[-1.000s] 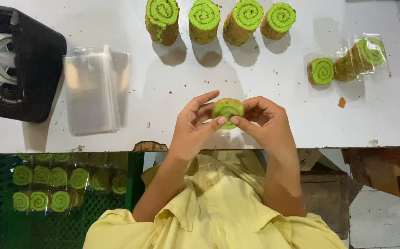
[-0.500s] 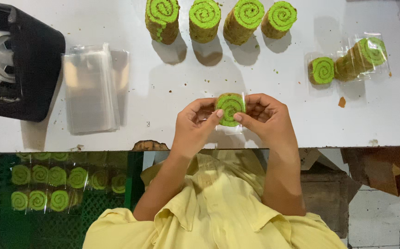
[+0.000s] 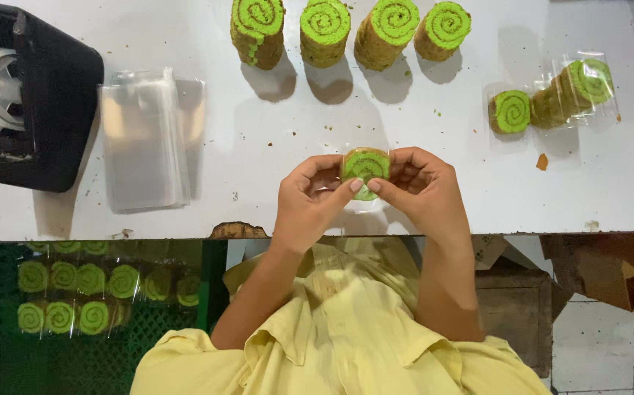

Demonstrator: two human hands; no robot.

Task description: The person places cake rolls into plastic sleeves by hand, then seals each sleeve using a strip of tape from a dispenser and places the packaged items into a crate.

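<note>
Both my hands hold one green spiral roll-cake slice (image 3: 365,165) inside a clear plastic bag, just above the near edge of the white table (image 3: 273,146). My left hand (image 3: 309,197) pinches its left side and my right hand (image 3: 419,192) its right side, thumbs meeting on the front of the bag. Several unwrapped green spiral rolls (image 3: 324,29) stand in a row at the table's far side. A stack of clear plastic bags (image 3: 143,139) lies to the left of my hands.
A black tape dispenser (image 3: 31,102) sits at the far left. Wrapped slices (image 3: 551,102) lie at the right. Below the table's edge on the left, a green crate (image 3: 75,307) holds several wrapped green slices. Crumbs dot the table.
The slice has turned from nearly edge-on to face up between my fingers, and the bag now sits around it. Both hands stayed in the same place.
</note>
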